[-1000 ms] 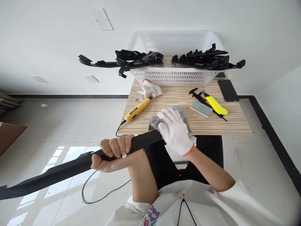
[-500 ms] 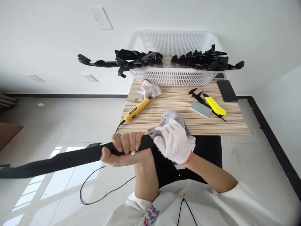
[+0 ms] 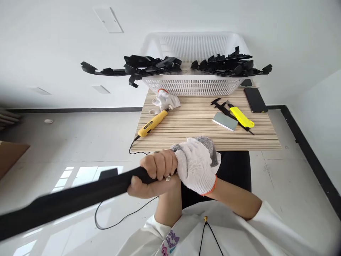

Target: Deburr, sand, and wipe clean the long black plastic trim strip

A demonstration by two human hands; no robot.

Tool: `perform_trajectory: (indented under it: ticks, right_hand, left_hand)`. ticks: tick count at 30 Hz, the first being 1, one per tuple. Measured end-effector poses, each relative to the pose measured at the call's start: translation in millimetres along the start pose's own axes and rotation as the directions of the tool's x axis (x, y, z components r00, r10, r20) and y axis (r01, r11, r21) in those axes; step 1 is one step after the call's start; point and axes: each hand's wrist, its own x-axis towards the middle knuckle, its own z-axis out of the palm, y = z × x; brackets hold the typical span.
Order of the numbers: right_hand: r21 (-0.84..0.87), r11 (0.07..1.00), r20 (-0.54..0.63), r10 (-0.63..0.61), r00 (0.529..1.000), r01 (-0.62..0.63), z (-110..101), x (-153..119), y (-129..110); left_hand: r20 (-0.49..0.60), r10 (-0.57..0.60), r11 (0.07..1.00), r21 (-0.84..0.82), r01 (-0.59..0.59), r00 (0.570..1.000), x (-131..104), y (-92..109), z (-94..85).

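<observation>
A long black plastic trim strip [image 3: 87, 193] slants from the lower left edge of the view up to my hands. My bare left hand [image 3: 157, 172], a ring on one finger, is wrapped round it near its right end. Right beside it is my right hand [image 3: 195, 165] in a white knitted glove with an orange cuff, closed on a grey cloth [image 3: 209, 145]. The cloth bunches over the far side of the glove. Glove and cloth hide the strip's right end, so I cannot see how they touch it.
Across the wooden table [image 3: 186, 131] lie a yellow corded tool [image 3: 153, 124], a white glove [image 3: 166, 101], calipers [image 3: 223, 108], a yellow utility knife [image 3: 242, 117], a grey-green block [image 3: 225, 121] and a phone [image 3: 255, 100]. Behind, a white basket [image 3: 194, 85] bears black trim parts [image 3: 226, 65].
My left hand has shifted right, up against the gloved hand. The strip's left part has swung lower and nearer. The gloved hand and cloth have moved slightly down.
</observation>
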Motion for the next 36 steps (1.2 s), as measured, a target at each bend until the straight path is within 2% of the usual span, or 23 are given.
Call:
perform_trajectory:
  ticks: [2, 5, 7, 9, 10, 13, 17, 22, 26, 28, 31, 32, 36]
  right_hand:
    - [0.061, 0.991, -0.013, -0.119, 0.993, 0.119, 0, -6, 12]
    - [0.114, 0.929, 0.01, -0.357, 0.934, 0.353, -4, -16, 38]
    - [0.087, 0.887, 0.036, -0.458, 0.888, 0.454, -8, -18, 45]
    - [0.041, 0.858, 0.055, -0.513, 0.857, 0.511, -12, -14, 41]
    - [0.022, 0.852, 0.063, -0.523, 0.85, 0.523, -13, -11, 37]
    - [0.001, 0.853, 0.094, -0.519, 0.85, 0.521, -16, -3, 28]
    - [0.031, 0.827, 0.137, -0.56, 0.817, 0.562, -18, -4, 33]
    - [-0.005, 0.868, 0.124, -0.492, 0.862, 0.496, -19, -1, 36]
    - [0.0, 0.85, 0.164, -0.519, 0.839, 0.526, -18, -9, 38]
    - [-0.012, 0.876, 0.169, -0.474, 0.864, 0.482, -18, -15, 38]
    - [-0.032, 0.907, 0.143, -0.412, 0.9, 0.421, -20, -22, 38]
    - [-0.032, 0.904, 0.144, -0.418, 0.897, 0.426, -21, -24, 38]
    - [-0.029, 0.89, 0.16, -0.445, 0.881, 0.455, -22, -27, 39]
  left_hand:
    - [-0.046, -0.018, 0.999, -0.05, 0.016, 0.999, 5, 9, -13.0]
    - [-0.205, 0.001, 0.996, -0.084, -0.019, 0.979, 11, 17, -25.8]
    - [-0.363, 0.041, 0.997, -0.049, -0.062, 0.931, 12, 9, -18.1]
    - [-0.503, 0.032, 0.999, -0.003, -0.039, 0.864, 11, -7, 0.7]
    - [-0.518, -0.006, 0.999, 0.029, 0.025, 0.856, 10, -13, 11.1]
    - [-0.531, 0.011, 0.995, 0.093, 0.045, 0.847, 9, -21, 30.7]
    - [-0.58, 0.005, 0.981, 0.161, 0.108, 0.815, 11, -14, 29.3]
    - [-0.599, -0.111, 0.966, 0.123, 0.229, 0.793, 5, -26, 32.4]
    - [-0.652, -0.049, 0.967, 0.158, 0.199, 0.756, -2, -32, 33.0]
    - [-0.649, -0.059, 0.97, 0.141, 0.196, 0.759, -8, -35, 33.8]
    - [-0.605, -0.179, 0.961, 0.06, 0.269, 0.776, -14, -39, 36.5]
    - [-0.605, -0.17, 0.961, 0.074, 0.268, 0.778, -15, -40, 37.0]
    - [-0.621, -0.017, 0.963, 0.201, 0.181, 0.784, -11, -41, 39.0]
